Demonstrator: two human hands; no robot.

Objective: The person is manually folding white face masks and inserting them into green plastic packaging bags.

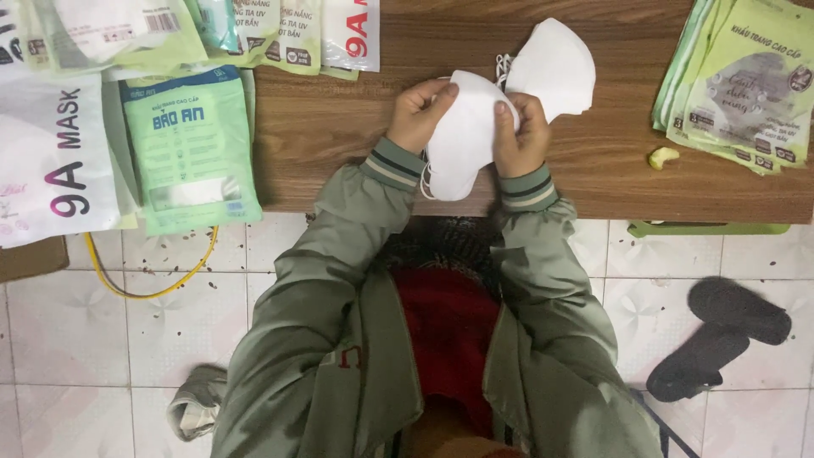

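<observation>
Green jacket sleeves (339, 339) fill the bottom of my view, running up to striped cuffs at the table edge. From there I see the left hand (418, 114) and right hand (519, 136) both clenched on a stack of white masks (462, 140), thumbs on top, fingers curled around the sides. That stack sits just over the near edge of the wooden table (339, 127), its lower end hanging past the edge with thin ear loops showing. Behind it, touching or nearly so, lies a second pile of white masks (555, 64). Green packets (746, 80) lie fanned out at the table's right end, with a small yellow scrap (662, 156) near them. More packets, green (188, 148) and white (51, 161), overlap at the left. On the tiled floor lie dark slippers (716, 335) and a yellow cord (153, 284).
</observation>
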